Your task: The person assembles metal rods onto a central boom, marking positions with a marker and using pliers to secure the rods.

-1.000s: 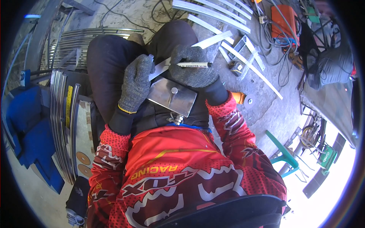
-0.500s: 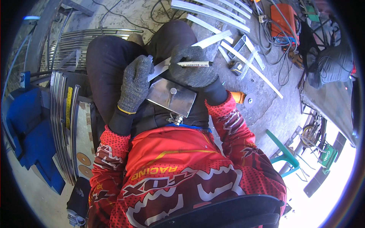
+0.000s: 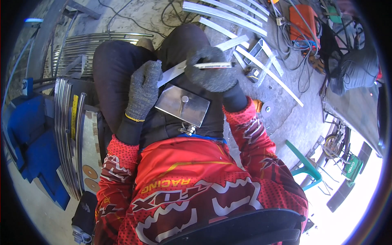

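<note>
My left hand [image 3: 143, 90], in a dark grey knit glove, is closed around the lower end of a flat metal strip [image 3: 174, 73]. The strip slants up to the right across my lap and passes behind my right hand [image 3: 212, 72]. That hand, gloved the same way, grips a white marker pen [image 3: 216, 65], blurred and lying almost level over the strip. Below both hands, a shiny square metal plate [image 3: 173, 107] with a round-headed pin [image 3: 185, 99] rests on my lap. Small bolts and nuts [image 3: 189, 130] sit at my waist.
Metal strips [image 3: 228, 18] lie on the floor ahead, near a tape measure [image 3: 253, 73] and angled metal pieces. An orange-red box [image 3: 303, 24] stands among cables. Metal tubes [image 3: 67, 134] and a blue object [image 3: 32, 143] are at left; a grinder [image 3: 259, 105] lies at right.
My right hand has shifted slightly right with the marker pen, which now lies nearly level and blurred. My left hand has moved slightly left along with the strip's end.
</note>
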The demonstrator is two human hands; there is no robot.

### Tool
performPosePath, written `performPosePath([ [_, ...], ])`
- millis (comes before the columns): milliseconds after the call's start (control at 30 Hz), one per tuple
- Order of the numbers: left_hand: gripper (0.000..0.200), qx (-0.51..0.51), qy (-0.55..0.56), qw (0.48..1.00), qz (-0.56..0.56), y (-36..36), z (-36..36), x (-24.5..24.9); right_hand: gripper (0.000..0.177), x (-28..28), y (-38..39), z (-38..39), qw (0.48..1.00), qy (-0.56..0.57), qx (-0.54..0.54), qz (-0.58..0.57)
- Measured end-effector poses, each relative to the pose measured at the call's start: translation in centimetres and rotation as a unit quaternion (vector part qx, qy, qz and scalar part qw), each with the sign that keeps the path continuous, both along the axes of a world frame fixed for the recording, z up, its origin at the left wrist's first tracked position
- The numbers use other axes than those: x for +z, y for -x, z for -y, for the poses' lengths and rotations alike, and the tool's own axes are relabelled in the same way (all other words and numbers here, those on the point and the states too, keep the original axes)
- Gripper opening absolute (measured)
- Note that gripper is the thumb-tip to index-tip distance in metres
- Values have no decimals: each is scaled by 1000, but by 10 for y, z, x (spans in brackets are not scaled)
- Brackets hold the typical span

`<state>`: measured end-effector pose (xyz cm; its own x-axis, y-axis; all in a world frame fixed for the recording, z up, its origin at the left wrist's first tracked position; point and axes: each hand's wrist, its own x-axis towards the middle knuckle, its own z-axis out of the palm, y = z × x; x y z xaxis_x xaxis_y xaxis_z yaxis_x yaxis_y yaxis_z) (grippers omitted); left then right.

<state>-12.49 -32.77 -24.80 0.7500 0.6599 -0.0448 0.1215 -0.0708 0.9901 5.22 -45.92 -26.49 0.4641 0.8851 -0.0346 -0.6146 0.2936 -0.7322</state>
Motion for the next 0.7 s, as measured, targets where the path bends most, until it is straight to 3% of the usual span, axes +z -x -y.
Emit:
performPosePath([
  [33, 34, 1, -1, 1000, 0, 0, 1, 0, 13, 1, -1, -1, 980, 29, 35, 192],
  [67, 34, -1, 0, 1000, -3, 0, 1, 1, 12, 12, 1, -7, 922, 55, 69, 377],
  [133, 34, 0, 1, 1000, -8, 1, 0, 3, 10, 30, 7, -12, 903, 61, 21, 424],
  [200, 33, -7, -58, 998, -17, 0, 0, 6, 13, 35, 5, -10, 841, 109, 45, 528],
  [233, 33, -9, -57, 998, -16, 0, 1, 5, 13, 31, 7, -8, 841, 110, 44, 528],
  [300, 32, -2, -10, 1000, -21, 0, 1, 3, 12, 24, 13, -9, 913, 99, 15, 396],
  [500, 32, -3, -39, 999, -23, -1, 0, 7, 10, 37, 7, -9, 870, 94, 57, 481],
  [633, 25, -11, -36, 999, -24, 1, -1, 1, 10, 38, 8, -8, 890, 96, 66, 440],
  [700, 18, -47, -140, 989, 0, 3, -3, -2, 11, 37, 7, -8, 894, 81, 71, 435],
])
